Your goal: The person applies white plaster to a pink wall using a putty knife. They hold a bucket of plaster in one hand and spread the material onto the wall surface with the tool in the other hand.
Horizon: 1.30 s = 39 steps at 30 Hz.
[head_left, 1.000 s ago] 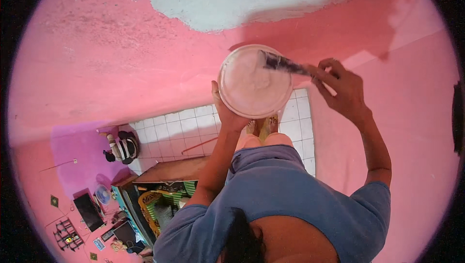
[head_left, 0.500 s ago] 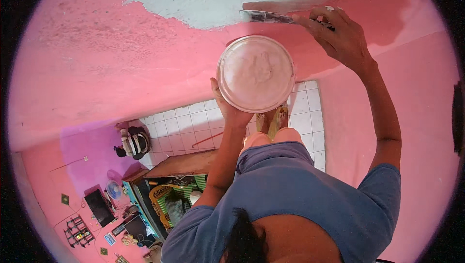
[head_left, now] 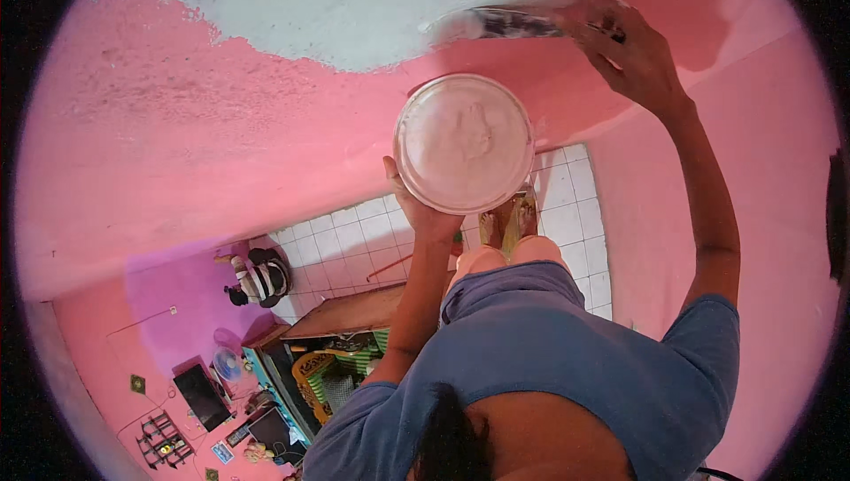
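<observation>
My left hand (head_left: 427, 212) holds up a round, pale pink paint tub (head_left: 465, 144) from below. The thumb shows at its left rim; the other fingers are hidden beneath. Whether the smooth pale top is paint or a lid, I cannot tell. In my right hand (head_left: 633, 60) is a dark-handled paintbrush (head_left: 513, 22), smeared by motion. It lies roughly level, its pale tip pointing left along the lower edge of the whitish patch (head_left: 310, 11) on the pink wall (head_left: 230, 118). The brush is beyond the tub and apart from it.
Below lies a white tiled floor (head_left: 567, 206), with my bare feet (head_left: 509, 220) on a narrow yellowish support. A wooden cabinet (head_left: 345, 311) stands at lower left. Past it are a person (head_left: 257, 277), a fan (head_left: 227, 363) and a dark screen (head_left: 202, 397).
The paintbrush and my right hand have shifted slightly right. The tub has dropped a little lower in view, and the room has shifted as my head moved.
</observation>
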Each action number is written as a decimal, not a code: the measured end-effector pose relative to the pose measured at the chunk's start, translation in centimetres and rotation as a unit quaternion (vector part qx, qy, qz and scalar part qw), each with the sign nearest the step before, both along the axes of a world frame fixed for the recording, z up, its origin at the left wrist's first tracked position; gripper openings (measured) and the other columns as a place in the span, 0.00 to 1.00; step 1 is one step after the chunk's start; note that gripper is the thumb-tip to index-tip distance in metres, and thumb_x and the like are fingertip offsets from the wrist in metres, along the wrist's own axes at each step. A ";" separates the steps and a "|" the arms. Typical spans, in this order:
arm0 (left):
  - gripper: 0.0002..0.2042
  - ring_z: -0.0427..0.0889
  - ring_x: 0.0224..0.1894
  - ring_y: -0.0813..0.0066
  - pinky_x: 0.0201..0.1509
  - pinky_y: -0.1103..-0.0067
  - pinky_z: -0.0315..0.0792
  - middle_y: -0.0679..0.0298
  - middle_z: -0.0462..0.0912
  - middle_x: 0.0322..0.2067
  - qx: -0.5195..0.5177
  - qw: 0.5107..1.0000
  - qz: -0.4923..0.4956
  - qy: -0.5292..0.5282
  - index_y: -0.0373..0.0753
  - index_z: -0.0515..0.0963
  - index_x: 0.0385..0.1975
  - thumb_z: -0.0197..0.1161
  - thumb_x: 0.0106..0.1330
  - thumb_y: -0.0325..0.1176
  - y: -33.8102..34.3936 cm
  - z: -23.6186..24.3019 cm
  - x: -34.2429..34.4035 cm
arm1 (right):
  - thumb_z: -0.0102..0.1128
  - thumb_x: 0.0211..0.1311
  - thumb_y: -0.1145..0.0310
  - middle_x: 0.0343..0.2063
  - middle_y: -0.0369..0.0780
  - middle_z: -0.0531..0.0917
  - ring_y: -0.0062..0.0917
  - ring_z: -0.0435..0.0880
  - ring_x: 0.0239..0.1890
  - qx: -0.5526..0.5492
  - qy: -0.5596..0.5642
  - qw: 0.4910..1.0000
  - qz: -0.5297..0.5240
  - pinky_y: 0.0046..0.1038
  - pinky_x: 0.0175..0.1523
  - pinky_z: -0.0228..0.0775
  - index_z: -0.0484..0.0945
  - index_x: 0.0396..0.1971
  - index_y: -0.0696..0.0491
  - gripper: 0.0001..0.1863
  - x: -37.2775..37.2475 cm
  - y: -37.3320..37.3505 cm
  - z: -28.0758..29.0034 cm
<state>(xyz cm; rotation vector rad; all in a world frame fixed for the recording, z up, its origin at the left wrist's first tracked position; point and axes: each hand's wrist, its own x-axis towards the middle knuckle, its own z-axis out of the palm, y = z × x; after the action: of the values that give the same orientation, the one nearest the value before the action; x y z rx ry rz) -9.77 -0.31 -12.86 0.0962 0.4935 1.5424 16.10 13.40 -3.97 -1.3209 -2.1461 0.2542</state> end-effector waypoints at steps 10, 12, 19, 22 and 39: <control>0.35 0.58 0.63 0.55 0.65 0.57 0.55 0.56 0.57 0.63 0.005 0.999 -0.012 0.050 0.45 0.54 0.63 0.39 0.62 0.63 -0.4 0.3 0.5 | 0.48 0.64 0.59 0.34 0.41 0.77 0.31 0.78 0.37 0.212 -0.093 0.963 0.138 0.37 0.38 0.73 0.76 0.47 0.38 0.14 -2.5 -0.1 -1.0; 0.35 0.58 0.63 0.55 0.65 0.57 0.55 0.56 0.56 0.63 0.007 0.998 -0.007 0.061 0.45 0.54 0.63 0.39 0.62 0.63 -0.4 0.2 0.4 | 0.50 0.61 0.63 0.37 0.41 0.77 0.33 0.78 0.37 0.191 -0.054 0.974 0.111 0.37 0.39 0.75 0.74 0.49 0.37 0.16 -2.6 0.2 -0.9; 0.35 0.57 0.64 0.55 0.65 0.57 0.55 0.57 0.56 0.63 0.014 0.999 -0.014 0.029 0.46 0.54 0.63 0.39 0.62 0.63 -0.2 -0.4 0.1 | 0.65 0.40 0.77 0.31 0.32 0.73 0.23 0.73 0.28 0.311 -0.062 0.944 0.091 0.24 0.31 0.71 0.77 0.47 0.38 0.29 2.6 0.6 -3.3; 0.35 0.57 0.64 0.55 0.65 0.57 0.55 0.56 0.56 0.63 0.007 0.999 -0.013 0.051 0.45 0.54 0.63 0.39 0.63 0.63 -0.6 -0.8 -0.3 | 0.64 0.41 0.76 0.29 0.33 0.72 0.24 0.73 0.28 0.192 -0.089 0.971 0.111 0.24 0.31 0.71 0.76 0.48 0.37 0.29 0.5 -0.7 -2.4; 0.34 0.57 0.64 0.53 0.66 0.57 0.54 0.55 0.55 0.63 0.011 0.998 -0.015 0.052 0.46 0.53 0.64 0.37 0.63 0.63 -0.1 -1.5 -0.7 | 0.62 0.45 0.71 0.33 0.37 0.74 0.30 0.75 0.34 0.233 -0.060 0.968 0.074 0.31 0.34 0.73 0.76 0.46 0.40 0.23 1.3 0.2 -3.0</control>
<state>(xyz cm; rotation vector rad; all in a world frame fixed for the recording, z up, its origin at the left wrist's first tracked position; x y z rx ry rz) -10.52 -0.38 -14.39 0.2016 0.5551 1.5184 17.37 13.62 -6.96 -0.9260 -2.2256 -0.2672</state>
